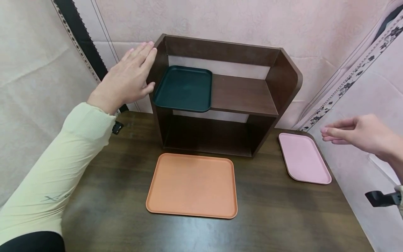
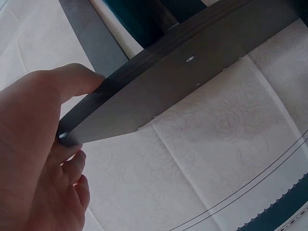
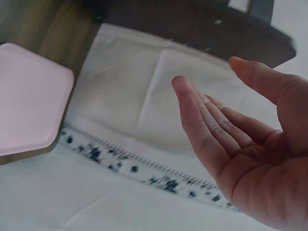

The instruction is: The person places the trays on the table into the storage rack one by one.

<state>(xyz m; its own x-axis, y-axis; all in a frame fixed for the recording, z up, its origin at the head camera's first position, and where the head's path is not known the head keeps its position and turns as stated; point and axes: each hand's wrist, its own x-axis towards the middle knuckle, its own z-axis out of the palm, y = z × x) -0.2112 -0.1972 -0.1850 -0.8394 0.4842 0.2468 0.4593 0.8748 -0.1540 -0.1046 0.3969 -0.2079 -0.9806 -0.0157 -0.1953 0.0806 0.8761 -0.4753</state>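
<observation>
A dark brown two-level shelf (image 1: 245, 94) stands at the back of the table. My left hand (image 1: 129, 75) is at its left side panel (image 2: 163, 72), fingers extended towards the upper corner, the thumb tip close to the panel's front edge. A dark green tray (image 1: 185, 89) lies on the left part of the upper board, its front rim jutting past the board's edge. Off to the right, my right hand (image 1: 359, 134) is in the air with nothing in it, fingers loosely bent and thumb apart from them. Below and left of it lies a pink tray (image 1: 305, 157).
An orange tray (image 1: 192, 185) lies on the dark wooden table (image 1: 113, 210), in front of the shelf. The pink tray is along the table's right edge. Pale patterned cloth (image 1: 226, 21) hangs behind and at both sides, with dark-flowered trim (image 1: 349, 82) at the right.
</observation>
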